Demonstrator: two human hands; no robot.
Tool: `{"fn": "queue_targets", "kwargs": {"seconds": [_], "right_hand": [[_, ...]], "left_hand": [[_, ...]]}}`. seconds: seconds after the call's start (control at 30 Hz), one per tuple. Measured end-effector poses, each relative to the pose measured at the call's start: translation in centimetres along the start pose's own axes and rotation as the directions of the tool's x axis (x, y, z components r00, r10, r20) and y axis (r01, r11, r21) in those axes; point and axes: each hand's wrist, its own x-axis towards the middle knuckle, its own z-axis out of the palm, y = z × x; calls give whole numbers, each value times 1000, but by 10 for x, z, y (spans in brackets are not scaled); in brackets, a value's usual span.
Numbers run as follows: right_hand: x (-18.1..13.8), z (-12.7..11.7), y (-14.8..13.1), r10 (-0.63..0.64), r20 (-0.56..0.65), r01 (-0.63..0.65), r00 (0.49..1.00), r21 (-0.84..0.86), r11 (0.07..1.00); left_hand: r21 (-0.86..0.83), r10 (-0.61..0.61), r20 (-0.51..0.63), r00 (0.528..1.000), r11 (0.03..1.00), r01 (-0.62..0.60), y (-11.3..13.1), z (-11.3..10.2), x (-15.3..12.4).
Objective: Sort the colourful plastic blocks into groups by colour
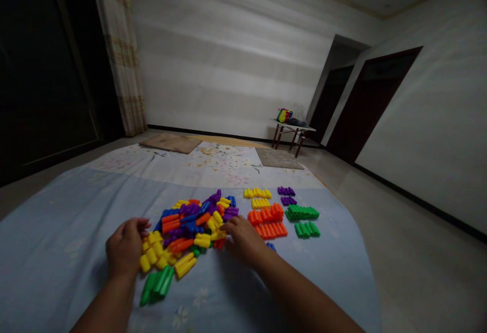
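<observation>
My bent fingers (233, 224) flank the mixed plastic pile (190, 227), seemingly to corral it, though whether they grip I cannot tell.

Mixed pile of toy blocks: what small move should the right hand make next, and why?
Perhaps lift the yellow block at the right hand toward the yellow rows. The hand seems to be touching it, and the orange rows and green rows also lie grouped by colour, while the pile mixes colours.
</observation>
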Motion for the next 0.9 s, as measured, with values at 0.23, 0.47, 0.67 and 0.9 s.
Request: {"fn": "queue_targets", "kwargs": {"seconds": [0.23, 0.47, 0.67, 0.9], "right_hand": [[6, 12, 3, 4, -37, -7, 999, -82, 997], [-19, -6, 4, -75, -11, 76, 997, 60, 995], [-30, -10, 6, -63, 107, 51, 992, 109, 993], [-30, -2, -8, 73, 36, -74, 997, 13, 997]], "left_hand": [[-20, -12, 9, 1000, 1000, 12, 2, -1, 0], [-34, -2, 18, 1000, 999, 3, 6, 0, -4], [-47, 18, 7, 1000, 999, -18, 3, 1, -4], [-51, 31, 4, 1000, 998, -31, 4, 1, -5]]}}
